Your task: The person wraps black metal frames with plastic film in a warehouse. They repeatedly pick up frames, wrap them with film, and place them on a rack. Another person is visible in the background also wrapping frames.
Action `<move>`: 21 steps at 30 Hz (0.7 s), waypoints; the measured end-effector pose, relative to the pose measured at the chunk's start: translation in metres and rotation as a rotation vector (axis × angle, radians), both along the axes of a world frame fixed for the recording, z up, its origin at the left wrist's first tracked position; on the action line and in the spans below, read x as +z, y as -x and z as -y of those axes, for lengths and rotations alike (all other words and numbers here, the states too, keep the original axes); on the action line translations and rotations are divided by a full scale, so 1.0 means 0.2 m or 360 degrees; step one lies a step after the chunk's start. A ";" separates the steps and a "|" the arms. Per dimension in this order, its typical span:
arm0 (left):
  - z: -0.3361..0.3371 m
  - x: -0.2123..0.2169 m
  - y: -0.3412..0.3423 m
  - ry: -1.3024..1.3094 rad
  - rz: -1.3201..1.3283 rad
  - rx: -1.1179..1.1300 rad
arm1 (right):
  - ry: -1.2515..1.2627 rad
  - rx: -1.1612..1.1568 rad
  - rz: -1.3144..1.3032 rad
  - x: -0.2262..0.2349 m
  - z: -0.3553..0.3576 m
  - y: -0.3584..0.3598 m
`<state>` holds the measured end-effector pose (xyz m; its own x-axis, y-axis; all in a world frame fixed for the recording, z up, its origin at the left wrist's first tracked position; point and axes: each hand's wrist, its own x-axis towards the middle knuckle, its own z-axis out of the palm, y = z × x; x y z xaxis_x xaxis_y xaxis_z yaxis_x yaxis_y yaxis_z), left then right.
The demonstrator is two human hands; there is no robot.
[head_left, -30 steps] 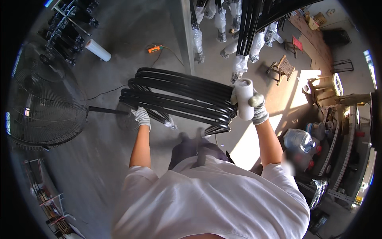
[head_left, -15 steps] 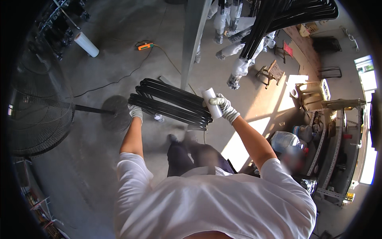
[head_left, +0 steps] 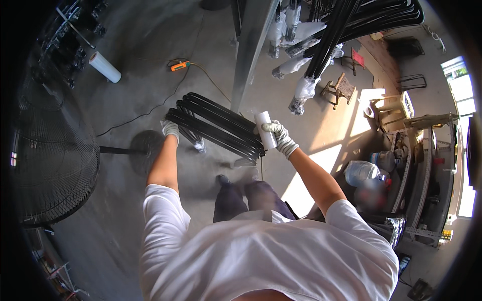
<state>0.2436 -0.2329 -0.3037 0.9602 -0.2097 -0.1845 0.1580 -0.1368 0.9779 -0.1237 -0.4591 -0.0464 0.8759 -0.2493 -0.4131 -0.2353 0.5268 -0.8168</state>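
A bundle of black bent metal tubes (head_left: 213,131) slants across the space in front of me, its loops side by side. My left hand (head_left: 171,129), in a pale work glove, is closed round the bundle's left end; the tubes hide part of its fingers. At the other end, my gloved right hand (head_left: 281,138) grips a white roll of wrapping film (head_left: 265,130) from its right side. The roll stands against or just beside the tubes; contact cannot be made out. Clear film wraps a tube end (head_left: 200,146) below the bundle.
A grey metal post (head_left: 247,62) rises just beyond the bundle. Film-wrapped black tubes (head_left: 329,45) hang at upper right. A large fan (head_left: 57,165) stands left. Another white roll (head_left: 105,67) and an orange power strip (head_left: 179,65) lie on the floor. Right are a stool (head_left: 341,89) and shelving (head_left: 419,185).
The bundle's left end and my left hand sit slightly higher, so the tubes slope more steeply. More of the film-wrapped end shows below. My right hand keeps its grip on the roll.
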 end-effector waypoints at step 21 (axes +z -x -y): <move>0.54 1.03 0.49 -0.0296 -0.0134 0.0270 | 0.0372 0.0203 -0.0386 -0.07 0.53 -0.09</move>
